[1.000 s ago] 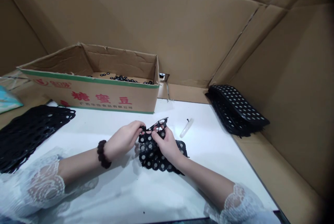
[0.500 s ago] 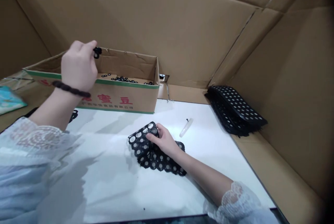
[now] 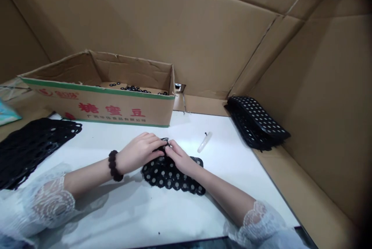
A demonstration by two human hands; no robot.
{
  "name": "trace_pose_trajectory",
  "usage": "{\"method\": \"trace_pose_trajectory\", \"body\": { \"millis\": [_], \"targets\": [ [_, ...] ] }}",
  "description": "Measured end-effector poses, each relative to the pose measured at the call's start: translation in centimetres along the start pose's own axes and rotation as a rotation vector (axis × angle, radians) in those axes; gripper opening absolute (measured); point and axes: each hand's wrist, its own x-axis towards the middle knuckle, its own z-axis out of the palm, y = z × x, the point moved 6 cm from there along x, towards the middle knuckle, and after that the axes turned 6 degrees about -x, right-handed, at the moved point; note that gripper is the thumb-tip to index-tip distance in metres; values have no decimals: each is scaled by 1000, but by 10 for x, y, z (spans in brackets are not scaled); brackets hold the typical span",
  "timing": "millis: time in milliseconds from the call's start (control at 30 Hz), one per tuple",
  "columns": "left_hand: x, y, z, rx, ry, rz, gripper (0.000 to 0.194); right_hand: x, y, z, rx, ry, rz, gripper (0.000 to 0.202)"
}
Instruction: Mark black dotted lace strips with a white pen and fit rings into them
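Observation:
A black sheet with rows of round pale spots and a scalloped edge lies on the white table, its upper part lifted or folded. Both hands meet at that raised part. My left hand, a dark beaded band on its wrist, has its fingers closed on the sheet's upper edge. My right hand pinches the sheet just beside the left fingertips. The fingers cover what lies between them. No black rings show in my left hand.
Behind the hands stands an open cardboard box with small black rings inside. A black perforated pile lies at left, a folded stack of spotted black sheets at right. A translucent white tool lies nearby. Cardboard walls surround the table.
My left hand has come down from above the box, where it held black rings, to the spotted sheet. The right hand stays on the sheet. The black pile at left has come into view.

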Motion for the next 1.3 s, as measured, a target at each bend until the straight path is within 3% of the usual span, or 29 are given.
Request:
{"method": "trace_pose_trajectory", "body": {
  "millis": [100,233,300,367,433,567,667,833,933,967,1033,1133,1200,1233,1300],
  "targets": [
    [0,-10,-4,-139,43,-136,24,-2,-5,6,51,-76,-40,15],
    [-2,-24,-11,-285,65,-339,27,-2,-6,6,23,3,-81,15],
    [-5,-37,-24,-235,197,-431,27,-2,-3,3,24,62,-55,13],
    [-10,-48,-43,-89,401,-496,25,-2,2,1,66,104,-6,12],
    [-13,-48,-50,52,488,-478,25,-1,5,0,126,117,31,11],
    [-11,-20,-17,94,223,-264,25,1,5,2,164,104,54,14],
    [-14,-5,1,-45,118,-247,27,0,2,3,145,137,28,13],
    [-10,-14,4,-454,40,-376,22,-4,-3,3,118,181,-13,11],
    [-7,-22,1,-528,35,-409,20,-5,-2,3,83,184,14,11],
    [-7,-25,-5,-493,70,-411,20,-5,-2,2,72,191,24,12],
    [-8,-33,-31,-326,251,-413,20,-6,-1,0,55,212,42,13],
    [-18,-47,-98,37,714,-440,22,-8,1,-3,58,222,70,13],
    [-21,-58,-138,246,929,-443,30,-8,1,-2,97,211,82,14],
    [-18,-66,-153,338,962,-430,34,-8,1,0,133,197,85,14],
    [-2,-87,-169,460,842,-434,43,-7,2,3,227,165,90,15]
  ]
}}
